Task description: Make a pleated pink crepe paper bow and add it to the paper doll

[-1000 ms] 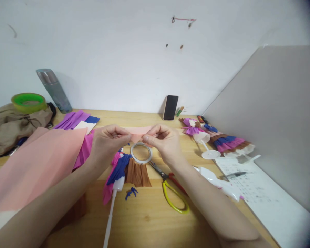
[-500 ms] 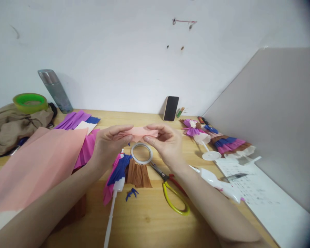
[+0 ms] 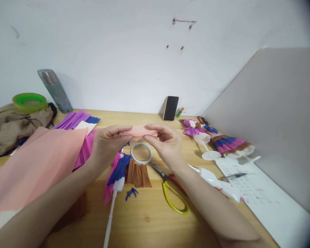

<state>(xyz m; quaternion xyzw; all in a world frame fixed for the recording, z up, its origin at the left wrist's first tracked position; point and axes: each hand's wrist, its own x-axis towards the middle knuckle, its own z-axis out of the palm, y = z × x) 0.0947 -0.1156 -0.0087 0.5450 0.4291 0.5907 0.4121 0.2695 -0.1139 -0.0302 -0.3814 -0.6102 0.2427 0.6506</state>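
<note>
Between my two hands a small strip of peach crepe paper [image 3: 138, 131] is stretched above the table. My left hand [image 3: 110, 141] pinches its left end between thumb and fingers. At the other end, my right hand [image 3: 167, 139] pinches it the same way. Just below lies a roll of narrow white tape [image 3: 141, 153]. Scissors with red and yellow handles [image 3: 167, 181] rest under my right wrist. A doll-like figure on a white stick, dressed in blue and pink paper [image 3: 120, 168], lies beside a pleated brown paper piece [image 3: 138, 174]. A blue paper bow [image 3: 131, 194] sits nearer.
Large peach paper [image 3: 46, 165] and purple paper [image 3: 74, 120] cover the left. Behind them stand a bottle [image 3: 55, 91] and a green tape roll [image 3: 29, 102]. A phone [image 3: 171, 108] leans on the wall. Layered paper dresses [image 3: 229, 143], a white glue gun [image 3: 217, 182] and a written sheet [image 3: 268, 203] lie right.
Both hands stay in nearly the same place with the peach strip between them. The strip's lower corner shows a little less, and the fingers have shifted slightly.
</note>
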